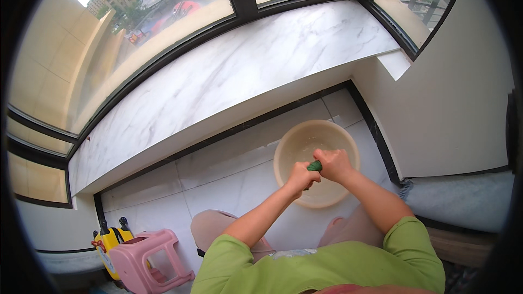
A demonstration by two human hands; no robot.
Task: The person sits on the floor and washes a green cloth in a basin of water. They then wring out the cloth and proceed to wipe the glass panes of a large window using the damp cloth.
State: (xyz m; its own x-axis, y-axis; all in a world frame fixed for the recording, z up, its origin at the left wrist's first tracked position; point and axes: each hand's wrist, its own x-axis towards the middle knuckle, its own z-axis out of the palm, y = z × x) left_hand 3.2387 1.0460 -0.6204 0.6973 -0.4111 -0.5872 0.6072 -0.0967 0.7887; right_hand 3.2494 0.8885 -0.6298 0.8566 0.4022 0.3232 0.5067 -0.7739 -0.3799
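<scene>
A green cloth (314, 166), twisted tight, stretches between my two fists above a round cream plastic basin (282, 171). My left hand (302, 176) grips it at the near left, where a small end pokes out below the fingers. Around the other end closes my right hand (334, 163), a little farther up and to the right. Most of the cloth is hidden inside my fists. The basin stands on the floor before my knees. Its inside looks wet and shiny, but how much water it holds I cannot tell.
A marble windowsill (245, 69) runs along the windows beyond the basin. White floor tiles (220, 167) lie below it. At the lower left are a tipped pink plastic stool (135, 269) and a yellow wheeled case (109, 241). A white wall (445, 122) bounds the right side.
</scene>
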